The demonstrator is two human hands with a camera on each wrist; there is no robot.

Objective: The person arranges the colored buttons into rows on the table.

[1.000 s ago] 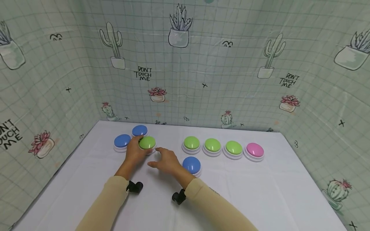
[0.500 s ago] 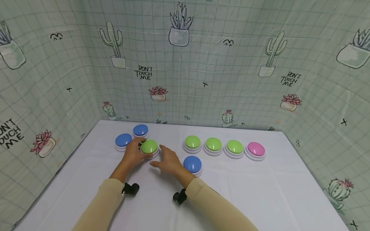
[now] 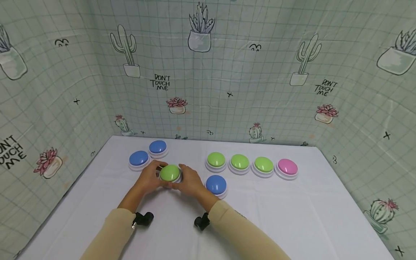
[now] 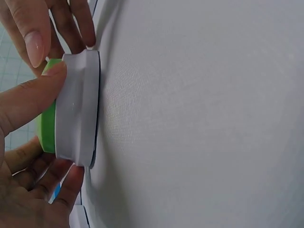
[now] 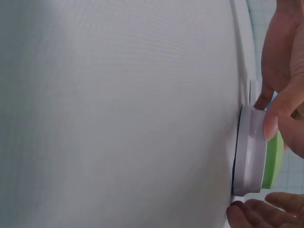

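Note:
A green push button [image 3: 169,173] with a white round base stands between my two hands, left of centre on the table. My left hand [image 3: 151,179] grips it from the left, with the thumb [image 4: 38,97] on the near side of the base and the fingers at its left and far side. Cupped around the right side is my right hand [image 3: 191,180]. Its fingers [image 5: 261,211] lie right by the rim, relaxed, and its thumb reaches near the left thumb. In the right wrist view the base [image 5: 249,152] sits close over the white cloth.
Two blue push buttons [image 3: 138,158] stand at the back left. Another blue one [image 3: 216,185] is just right of my right wrist. Three green buttons [image 3: 239,162] and a pink one [image 3: 287,167] form a row toward the right. Cactus-print cloth [image 3: 208,90] walls in the table.
My left hand has drawn the green button toward me and slightly right, into the space by my right hand. The right hand has stayed nearly still.

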